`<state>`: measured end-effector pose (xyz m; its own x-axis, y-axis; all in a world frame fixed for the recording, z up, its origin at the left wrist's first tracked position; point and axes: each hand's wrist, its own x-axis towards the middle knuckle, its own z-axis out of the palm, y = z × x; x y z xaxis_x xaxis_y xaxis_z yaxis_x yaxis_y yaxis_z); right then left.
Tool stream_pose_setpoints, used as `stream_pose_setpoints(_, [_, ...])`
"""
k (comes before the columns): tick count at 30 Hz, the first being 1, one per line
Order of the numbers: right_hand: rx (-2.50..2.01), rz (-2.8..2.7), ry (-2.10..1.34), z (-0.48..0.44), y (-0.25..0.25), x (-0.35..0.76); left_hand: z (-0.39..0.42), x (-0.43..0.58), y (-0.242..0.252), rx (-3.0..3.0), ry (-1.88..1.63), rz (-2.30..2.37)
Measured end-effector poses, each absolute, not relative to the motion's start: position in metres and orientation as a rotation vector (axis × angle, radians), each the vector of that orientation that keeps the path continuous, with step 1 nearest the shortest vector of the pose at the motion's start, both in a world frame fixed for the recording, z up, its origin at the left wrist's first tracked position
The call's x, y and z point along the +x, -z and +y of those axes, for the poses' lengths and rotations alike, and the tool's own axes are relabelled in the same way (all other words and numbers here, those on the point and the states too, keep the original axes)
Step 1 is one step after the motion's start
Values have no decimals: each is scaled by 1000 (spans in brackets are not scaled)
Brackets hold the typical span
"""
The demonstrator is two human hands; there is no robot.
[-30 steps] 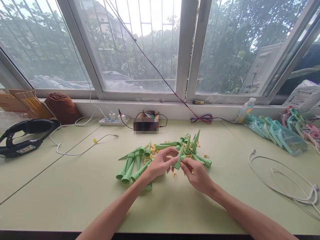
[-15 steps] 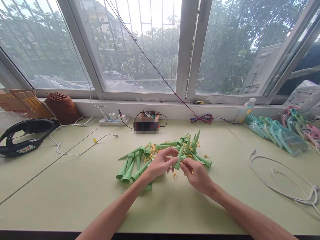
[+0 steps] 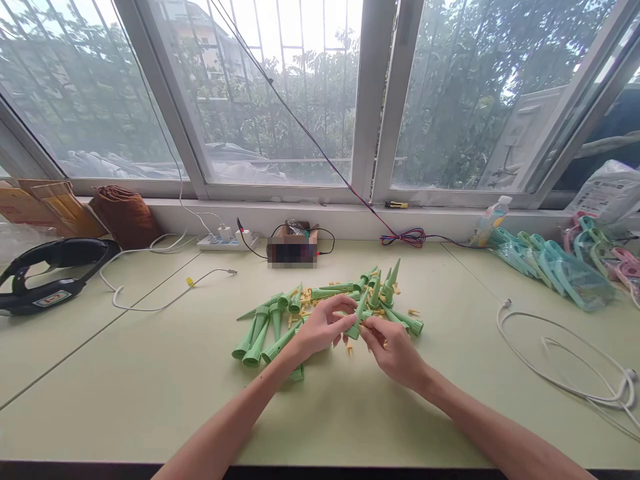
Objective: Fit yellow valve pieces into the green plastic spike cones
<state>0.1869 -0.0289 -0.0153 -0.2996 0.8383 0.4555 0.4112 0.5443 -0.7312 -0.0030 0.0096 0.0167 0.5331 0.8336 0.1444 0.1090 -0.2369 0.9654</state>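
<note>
My left hand (image 3: 327, 323) grips a green plastic watering spike (image 3: 361, 312), its pointed end up and its wide end down. Against the lower right side of that spike, the fingertips of my right hand (image 3: 393, 347) are pinched together. A bit of yellow shows at them, seemingly a small yellow valve, mostly hidden by the fingers. More green spikes (image 3: 256, 347) lie to the left of my hands, and several stand or lean (image 3: 393, 280) behind them. Small yellow valves (image 3: 350, 349) are scattered among the spikes and just below my hands.
Black headgear (image 3: 55, 280) and a white cable (image 3: 145, 308) lie on the left. A power strip (image 3: 227, 243) and a small box (image 3: 300, 233) stand by the sill. Bagged plastic hangers (image 3: 555, 267), a bottle (image 3: 493, 220) and a coiled white cable (image 3: 565, 380) are at right.
</note>
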Motion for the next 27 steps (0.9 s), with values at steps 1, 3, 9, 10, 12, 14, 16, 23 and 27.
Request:
stream_pose_setpoints(1, [-1016, -1914, -618, -29, 15, 187, 9, -3, -17, 1690, -836, 803])
stream_pose_setpoints(3, [-1011, -1914, -615, -29, 14, 187, 9, -3, -18, 1684, -835, 806])
stream_pose_setpoints(9, [-1030, -1922, -632, -29, 14, 187, 7, -2, -20, 1664, -842, 801])
stream_pose_setpoints(10, [-1031, -1921, -634, -29, 15, 187, 7, -2, -20, 1663, -841, 800])
stream_pose_setpoints(12, [-1032, -1919, -636, -28, 16, 188, 7, -2, -20, 1664, -834, 799])
stream_pose_setpoints(14, [-1032, -1916, -636, -28, 17, 188, 7, -2, -21, 1670, -828, 796])
stream_pose_setpoints(16, [-1035, -1913, -642, -28, 17, 188, 7, -2, -21, 1676, -825, 796])
stream_pose_setpoints(23, [-1050, -1856, -739, -28, 15, 188, 6, -1, -23, 1705, -829, 818])
stream_pose_setpoints(27, [-1068, -1762, -905, -28, 13, 187, 7, -2, -21, 1722, -830, 817])
